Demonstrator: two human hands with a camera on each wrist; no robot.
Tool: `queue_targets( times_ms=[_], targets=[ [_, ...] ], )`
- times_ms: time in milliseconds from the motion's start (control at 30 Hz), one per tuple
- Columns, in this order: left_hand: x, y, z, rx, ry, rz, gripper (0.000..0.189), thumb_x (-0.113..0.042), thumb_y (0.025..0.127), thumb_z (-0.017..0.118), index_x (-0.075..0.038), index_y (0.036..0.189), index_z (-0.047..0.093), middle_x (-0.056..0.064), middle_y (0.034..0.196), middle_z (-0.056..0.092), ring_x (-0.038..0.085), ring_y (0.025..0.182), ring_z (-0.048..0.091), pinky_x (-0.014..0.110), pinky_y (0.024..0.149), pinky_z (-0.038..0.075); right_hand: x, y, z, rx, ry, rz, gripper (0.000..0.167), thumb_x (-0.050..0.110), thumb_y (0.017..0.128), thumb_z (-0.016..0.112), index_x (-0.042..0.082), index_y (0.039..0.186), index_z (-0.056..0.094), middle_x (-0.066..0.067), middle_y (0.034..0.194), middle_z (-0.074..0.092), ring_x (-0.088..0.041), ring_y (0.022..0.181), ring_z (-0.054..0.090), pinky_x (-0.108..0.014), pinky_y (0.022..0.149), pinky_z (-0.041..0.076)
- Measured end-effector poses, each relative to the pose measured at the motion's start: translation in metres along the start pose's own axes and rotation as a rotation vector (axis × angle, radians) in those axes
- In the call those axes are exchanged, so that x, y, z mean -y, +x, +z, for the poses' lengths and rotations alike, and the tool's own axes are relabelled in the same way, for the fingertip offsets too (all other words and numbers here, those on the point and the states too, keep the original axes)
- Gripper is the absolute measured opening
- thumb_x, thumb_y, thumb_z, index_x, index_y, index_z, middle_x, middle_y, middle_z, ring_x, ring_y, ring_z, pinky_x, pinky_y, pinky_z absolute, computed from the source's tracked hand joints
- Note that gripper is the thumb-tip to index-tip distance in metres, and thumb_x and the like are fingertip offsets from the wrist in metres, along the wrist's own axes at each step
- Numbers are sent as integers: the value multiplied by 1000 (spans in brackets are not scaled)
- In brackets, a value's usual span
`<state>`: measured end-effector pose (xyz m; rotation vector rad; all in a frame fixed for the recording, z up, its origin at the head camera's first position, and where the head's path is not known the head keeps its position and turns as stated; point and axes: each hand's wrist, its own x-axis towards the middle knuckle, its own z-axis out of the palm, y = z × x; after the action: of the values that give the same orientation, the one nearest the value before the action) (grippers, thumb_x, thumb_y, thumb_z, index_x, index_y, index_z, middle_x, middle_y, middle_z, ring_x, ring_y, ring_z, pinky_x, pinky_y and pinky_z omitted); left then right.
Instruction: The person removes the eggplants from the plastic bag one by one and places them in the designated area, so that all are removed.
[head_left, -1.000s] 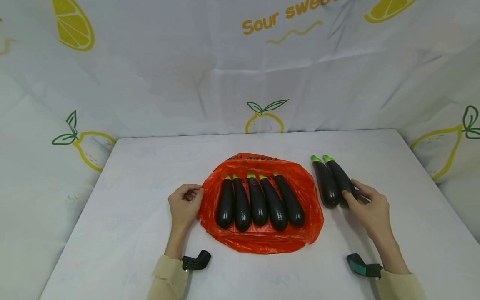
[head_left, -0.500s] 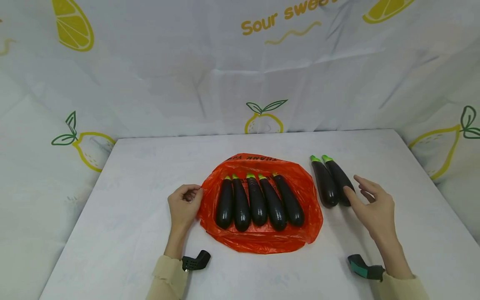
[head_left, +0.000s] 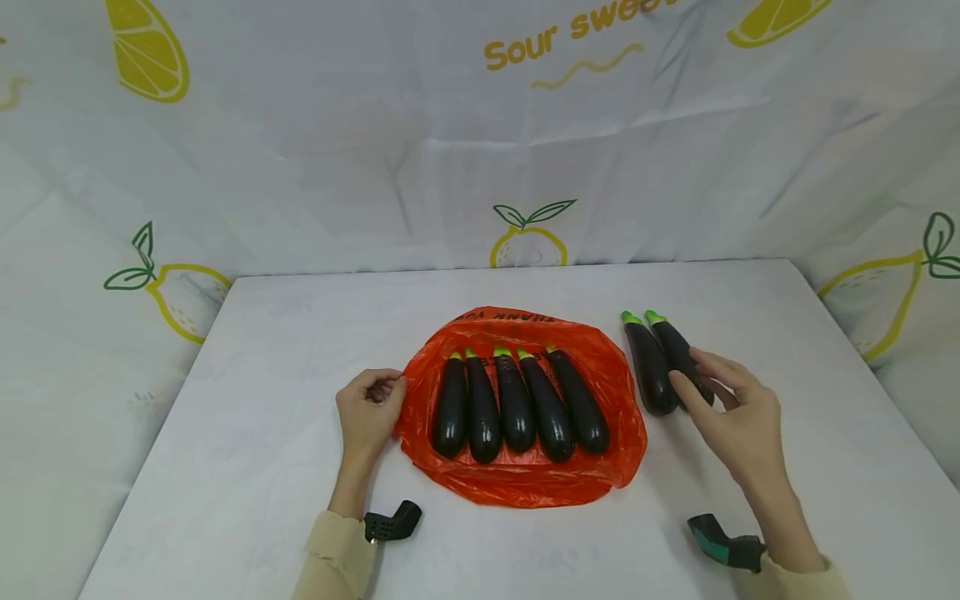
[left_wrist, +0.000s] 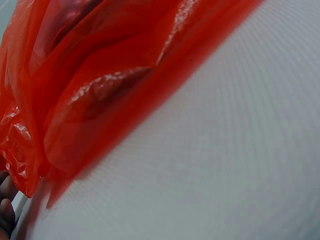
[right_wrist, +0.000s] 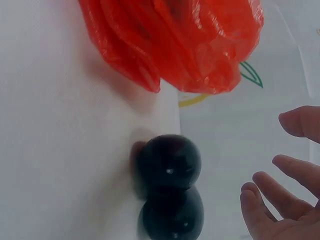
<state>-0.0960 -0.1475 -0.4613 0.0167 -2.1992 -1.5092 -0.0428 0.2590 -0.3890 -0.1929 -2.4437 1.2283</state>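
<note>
An open red plastic bag (head_left: 525, 485) lies in the middle of the table with several dark eggplants (head_left: 514, 408) side by side on it, their green stems pointing away. At its left edge my left hand (head_left: 369, 415) pinches the plastic; in the left wrist view the bag (left_wrist: 100, 85) rises in folds beside the fingertips (left_wrist: 7, 212). Two more eggplants (head_left: 649, 367) lie together right of the bag. Over the lower end of the outer one hovers my right hand (head_left: 738, 421), thumb and fingers spread around nothing. The right wrist view shows its fingers (right_wrist: 285, 195) apart from the rounded eggplant ends (right_wrist: 172, 162).
A white cloth covers the table (head_left: 247, 467). Behind it hangs a white curtain (head_left: 337, 192) printed with lemons and lettering. Each wrist carries a small dark device, the left one (head_left: 393, 521) near the front of the table and the right one (head_left: 726, 543) likewise.
My right hand lets go of the outer eggplant, draws back to the right, then comes back over its lower end with fingers spread. The left hand and bag stay put.
</note>
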Motion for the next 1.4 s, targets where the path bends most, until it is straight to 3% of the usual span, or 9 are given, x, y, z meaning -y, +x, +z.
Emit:
queue_targets(
  times_ms=[133,367,600,700,767,967,1133,1400],
  targets=[
    [10,0,0,5,2,0,5,3,85,74,0,88,77,17,75,71,0,65,51,9,61,42,9,-4,2,12,17,-42,40,7,88,77,-3,126,69,-11,124,69,10,104,56,2,91,42],
    [13,0,-2,21,-23,28,5,-5,88,74,-1,87,77,14,74,72,2,64,54,11,60,43,21,-10,9,61,58,-86,40,1,87,77,-4,125,69,-22,125,67,18,102,56,1,90,42],
    [13,0,-2,22,-24,27,4,-2,87,73,-2,87,77,14,74,71,1,64,54,11,60,44,27,-15,20,93,104,-127,39,-3,84,77,-3,123,71,15,116,63,16,103,59,-1,90,44],
    [13,0,-2,23,-25,27,4,-2,87,73,-1,87,77,15,74,71,1,64,54,11,60,44,30,-18,23,114,122,-136,40,-3,84,78,-1,123,72,24,113,62,13,102,61,-2,90,45],
    [13,0,-2,24,-24,26,4,-3,87,73,-1,87,77,15,75,71,2,65,54,10,60,44,31,-20,25,126,129,-138,40,-3,84,78,0,123,72,21,113,64,10,101,62,-2,90,46],
    [12,-1,-1,7,-27,19,4,-1,85,76,1,88,77,16,76,72,-1,65,52,10,61,43,38,-26,33,169,133,-136,40,-1,83,80,0,122,72,-14,117,71,6,101,62,-3,88,48],
    [12,-1,0,-1,-19,11,4,0,84,76,0,88,77,16,76,72,-1,65,51,10,61,42,43,-30,39,205,139,-138,40,2,84,81,-1,123,72,-19,118,72,12,108,59,-2,91,44],
    [13,0,-1,22,-14,26,4,-2,87,74,-2,87,78,13,75,71,2,65,53,11,60,43,54,-36,46,208,85,-219,39,4,81,83,0,119,74,-17,115,74,-31,109,69,-9,88,52]
  ],
)
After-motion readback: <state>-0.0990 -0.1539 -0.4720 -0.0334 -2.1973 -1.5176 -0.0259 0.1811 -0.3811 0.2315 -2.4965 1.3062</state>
